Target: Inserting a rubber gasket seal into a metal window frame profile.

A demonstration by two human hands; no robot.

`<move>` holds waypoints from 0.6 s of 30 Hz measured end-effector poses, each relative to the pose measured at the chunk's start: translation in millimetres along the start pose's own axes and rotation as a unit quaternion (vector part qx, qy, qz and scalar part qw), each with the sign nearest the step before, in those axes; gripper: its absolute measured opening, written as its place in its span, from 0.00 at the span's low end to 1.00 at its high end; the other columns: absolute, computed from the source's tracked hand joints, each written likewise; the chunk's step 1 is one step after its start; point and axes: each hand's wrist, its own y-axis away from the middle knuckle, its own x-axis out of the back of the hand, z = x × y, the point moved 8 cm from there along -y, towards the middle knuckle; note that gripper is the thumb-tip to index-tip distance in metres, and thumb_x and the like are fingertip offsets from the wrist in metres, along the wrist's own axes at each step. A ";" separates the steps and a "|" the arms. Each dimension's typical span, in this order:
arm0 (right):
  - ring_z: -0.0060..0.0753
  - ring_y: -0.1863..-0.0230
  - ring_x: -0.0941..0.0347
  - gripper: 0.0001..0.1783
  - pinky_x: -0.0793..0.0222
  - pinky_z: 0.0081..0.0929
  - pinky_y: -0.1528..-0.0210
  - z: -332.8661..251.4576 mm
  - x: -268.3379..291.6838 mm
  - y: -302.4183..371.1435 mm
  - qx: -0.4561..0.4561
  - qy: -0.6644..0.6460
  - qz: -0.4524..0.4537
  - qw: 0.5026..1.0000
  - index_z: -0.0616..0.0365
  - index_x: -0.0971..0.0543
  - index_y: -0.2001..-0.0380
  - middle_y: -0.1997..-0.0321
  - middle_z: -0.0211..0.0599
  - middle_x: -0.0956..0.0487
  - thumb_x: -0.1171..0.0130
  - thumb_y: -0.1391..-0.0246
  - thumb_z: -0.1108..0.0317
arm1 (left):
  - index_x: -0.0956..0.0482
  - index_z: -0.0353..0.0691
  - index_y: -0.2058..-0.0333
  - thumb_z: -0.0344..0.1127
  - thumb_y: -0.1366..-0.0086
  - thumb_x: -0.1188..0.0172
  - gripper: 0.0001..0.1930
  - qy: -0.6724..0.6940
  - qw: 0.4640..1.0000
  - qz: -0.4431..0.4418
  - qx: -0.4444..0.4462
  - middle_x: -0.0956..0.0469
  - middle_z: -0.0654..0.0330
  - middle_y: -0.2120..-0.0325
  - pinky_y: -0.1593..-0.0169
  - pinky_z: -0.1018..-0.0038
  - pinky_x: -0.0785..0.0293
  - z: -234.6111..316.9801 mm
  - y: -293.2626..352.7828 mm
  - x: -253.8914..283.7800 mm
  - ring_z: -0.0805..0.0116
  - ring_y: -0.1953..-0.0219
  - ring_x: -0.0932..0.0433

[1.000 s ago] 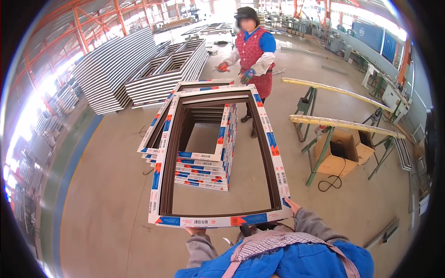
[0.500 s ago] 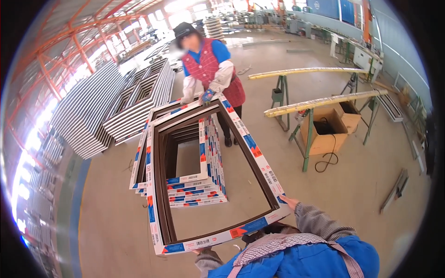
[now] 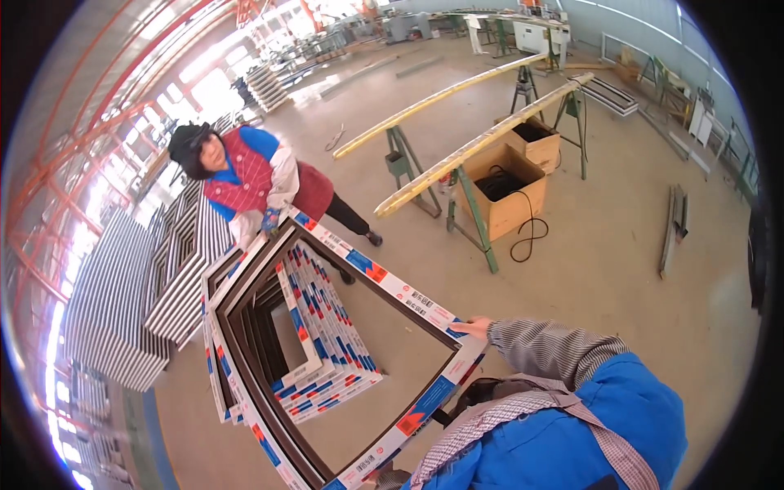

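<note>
One rectangular frame (image 3: 392,286) supported from opposite ends

The frame is held aslant between two people, its far end above a stack (image 3: 343,347) of similar frames and its near corner close to the wearer's body. Whether the stack is touched by its underside cannot be told from this angle. The near right corner is gripped by the right hand (image 3: 474,328), with the fingers closed over the rail; a corner is probably chosen because the tilt can be governed well from there. Only a sliver of the left hand (image 3: 378,473) is shown below the near rail, so it cannot be told how firmly that side is grasped. At the far end, a gloved hand (image 3: 270,220) of the co-worker (image 3: 261,175) is laid on the frame, presumably so that the weight is shared and the long rails are kept from twisting.

The rails are covered with printed wrap in white, blue and red, likely as protection where frames are piled face to face. Farther off, two yellow-covered bars (image 3: 490,131) are carried on green trestles (image 3: 474,216), seemingly for working height, and a black cable (image 3: 494,186) is gathered in an open box (image 3: 514,208), perhaps to keep it from underfoot.
</note>
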 end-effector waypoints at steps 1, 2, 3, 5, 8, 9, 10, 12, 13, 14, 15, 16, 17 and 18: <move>0.42 0.54 0.32 0.59 0.39 0.30 0.51 -6.9 11.9 1.9 -0.017 0.017 -0.003 1.000 0.69 0.27 0.59 0.57 0.49 0.27 0.55 0.77 0.19 | 0.31 0.46 0.56 0.62 0.45 0.60 0.29 -0.005 1.000 -0.001 -0.004 0.28 0.56 0.60 0.59 0.56 0.29 -2.1 -4.9 -14.1 0.58 0.60 0.27; 0.42 0.54 0.32 0.59 0.40 0.30 0.51 -11.6 24.5 1.4 -0.033 0.034 -0.007 0.999 0.69 0.27 0.59 0.57 0.50 0.27 0.56 0.77 0.19 | 0.31 0.46 0.56 0.63 0.45 0.60 0.29 -0.011 1.000 -0.002 -0.009 0.28 0.56 0.60 0.59 0.56 0.29 -3.8 -9.8 -29.5 0.58 0.60 0.27; 0.42 0.53 0.33 0.59 0.40 0.31 0.51 -12.5 34.7 -1.9 -0.028 0.027 -0.037 0.999 0.68 0.26 0.60 0.57 0.50 0.27 0.57 0.77 0.18 | 0.31 0.46 0.56 0.63 0.45 0.60 0.29 -0.016 1.000 -0.003 -0.013 0.28 0.56 0.60 0.59 0.56 0.29 -9.0 -14.0 -46.8 0.58 0.60 0.27; 0.42 0.53 0.33 0.58 0.40 0.31 0.51 -15.7 61.3 -14.3 -0.016 0.014 -0.055 0.998 0.66 0.25 0.61 0.57 0.49 0.27 0.57 0.77 0.18 | 0.31 0.46 0.56 0.63 0.45 0.60 0.29 -0.028 0.999 -0.008 -0.025 0.28 0.56 0.60 0.59 0.56 0.29 -18.9 -21.7 -85.5 0.58 0.60 0.27; 0.39 0.53 0.32 0.53 0.40 0.29 0.51 -28.8 106.8 -19.7 -0.001 -0.012 -0.079 0.997 0.61 0.23 0.62 0.57 0.46 0.26 0.56 0.75 0.19 | 0.31 0.46 0.55 0.63 0.45 0.60 0.29 -0.050 0.997 -0.012 -0.049 0.28 0.56 0.59 0.59 0.56 0.29 -33.6 -27.3 -145.3 0.58 0.59 0.27; 0.40 0.52 0.33 0.53 0.41 0.29 0.50 -32.7 121.4 -19.1 -0.006 -0.013 -0.106 0.994 0.61 0.25 0.59 0.54 0.46 0.28 0.57 0.72 0.20 | 0.31 0.46 0.55 0.63 0.45 0.60 0.29 -0.058 0.997 -0.016 -0.056 0.28 0.56 0.59 0.59 0.55 0.29 -36.6 -32.2 -169.9 0.58 0.59 0.27; 0.40 0.50 0.34 0.53 0.42 0.28 0.48 -34.6 135.2 -22.7 -0.010 -0.013 -0.133 0.991 0.61 0.26 0.57 0.52 0.46 0.29 0.58 0.70 0.21 | 0.31 0.46 0.55 0.63 0.45 0.60 0.30 -0.066 0.996 -0.021 -0.063 0.28 0.56 0.59 0.59 0.55 0.29 -40.9 -37.0 -194.7 0.58 0.59 0.27; 0.39 0.51 0.33 0.52 0.42 0.28 0.49 -36.9 169.3 -46.9 -0.007 -0.024 -0.131 0.991 0.60 0.25 0.58 0.52 0.44 0.28 0.58 0.70 0.21 | 0.31 0.46 0.55 0.63 0.45 0.60 0.30 -0.075 0.994 -0.027 -0.076 0.28 0.56 0.59 0.58 0.55 0.29 -57.4 -44.9 -242.5 0.58 0.59 0.27; 0.38 0.51 0.33 0.52 0.42 0.28 0.49 -42.2 189.1 -51.2 -0.005 -0.027 -0.140 0.990 0.59 0.25 0.58 0.53 0.43 0.28 0.58 0.70 0.21 | 0.31 0.46 0.55 0.63 0.45 0.60 0.30 -0.076 0.993 -0.027 -0.082 0.28 0.56 0.59 0.58 0.55 0.29 -69.2 -48.2 -264.4 0.58 0.59 0.27; 0.38 0.51 0.33 0.52 0.42 0.28 0.49 -44.8 208.9 -57.8 -0.005 -0.028 -0.148 0.989 0.59 0.25 0.58 0.53 0.43 0.28 0.58 0.71 0.21 | 0.31 0.46 0.55 0.63 0.45 0.60 0.30 -0.075 0.993 -0.026 -0.088 0.28 0.56 0.59 0.58 0.55 0.29 -81.6 -51.6 -284.6 0.58 0.59 0.27; 0.32 0.59 0.27 0.45 0.36 0.24 0.54 -42.6 228.8 -73.8 -0.008 -0.055 -0.134 0.989 0.55 0.22 0.62 0.59 0.39 0.24 0.53 0.70 0.24 | 0.31 0.46 0.55 0.63 0.45 0.60 0.30 -0.073 0.993 -0.025 -0.093 0.28 0.56 0.59 0.58 0.55 0.29 -94.7 -54.3 -303.2 0.58 0.59 0.27; 0.32 0.59 0.27 0.45 0.36 0.24 0.54 -39.6 249.4 -85.7 -0.007 -0.053 -0.132 0.990 0.55 0.22 0.62 0.59 0.39 0.24 0.53 0.70 0.24 | 0.32 0.46 0.55 0.63 0.45 0.60 0.30 -0.071 0.993 -0.021 -0.097 0.28 0.56 0.59 0.58 0.55 0.29 -108.1 -57.2 -320.2 0.58 0.59 0.27; 0.32 0.59 0.27 0.46 0.36 0.25 0.54 -37.5 271.2 -96.8 -0.013 -0.059 -0.129 0.990 0.56 0.22 0.62 0.60 0.38 0.23 0.53 0.69 0.24 | 0.32 0.46 0.55 0.63 0.45 0.60 0.30 -0.067 0.993 -0.017 -0.100 0.28 0.56 0.59 0.58 0.55 0.30 -121.7 -60.3 -335.6 0.58 0.59 0.27; 0.32 0.60 0.26 0.46 0.36 0.25 0.55 -35.1 292.2 -106.2 -0.022 -0.064 -0.127 0.990 0.56 0.22 0.62 0.60 0.38 0.23 0.53 0.69 0.24 | 0.32 0.46 0.55 0.63 0.45 0.61 0.30 -0.063 0.993 -0.010 -0.104 0.28 0.56 0.59 0.58 0.55 0.30 -136.0 -62.0 -347.5 0.58 0.58 0.27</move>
